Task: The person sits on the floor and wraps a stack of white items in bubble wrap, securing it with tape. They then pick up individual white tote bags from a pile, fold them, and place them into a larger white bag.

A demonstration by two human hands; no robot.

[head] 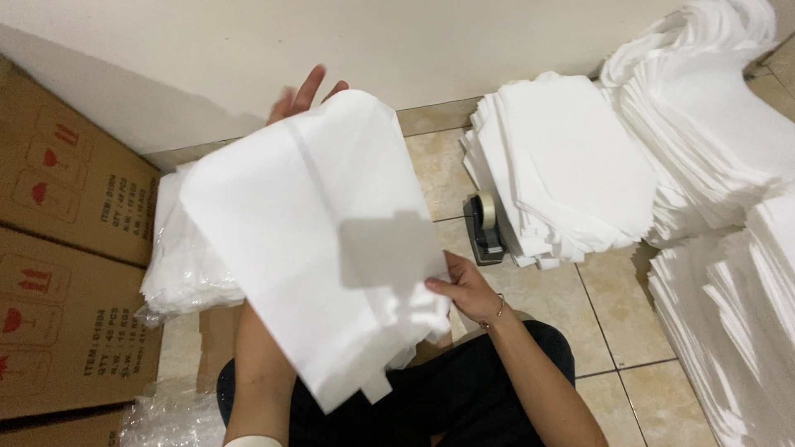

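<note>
1. Along the right edge of the tiled floor, tall stacks of white sheets [729, 165] dominate, with a lower white pile [571, 174] leaning beside them.
2. At left, brown cardboard boxes [66, 273] stand against the wall.
3. In the middle, a large white sheet [306, 248] is held up between both hands, its long axis running from upper left to lower right.
4. The left hand [302, 95] sits behind the far top edge, fingers spread open.
5. The right hand [464, 285], nearer the body, pinches the near right edge.
6. A tape dispenser [483, 228] sits just beside the lower pile.
</note>
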